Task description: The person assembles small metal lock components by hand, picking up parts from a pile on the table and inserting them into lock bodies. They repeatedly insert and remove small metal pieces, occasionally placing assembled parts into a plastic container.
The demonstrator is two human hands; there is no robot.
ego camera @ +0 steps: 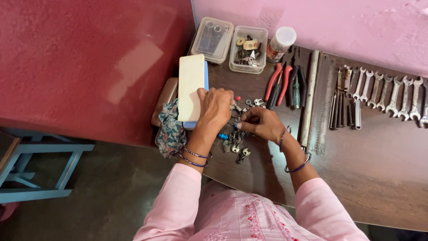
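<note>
Hovering knuckles-up, left hand (215, 108) curls loosely over small metal parts (235, 143); right hand (261, 124) pinches one, wrist bent inward

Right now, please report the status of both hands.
Left hand and right hand fingering small metal parts on the table. Grip unclear. Pliers lie beside.

Soft daylight; glare on red wall (133, 62); sharp.
</note>
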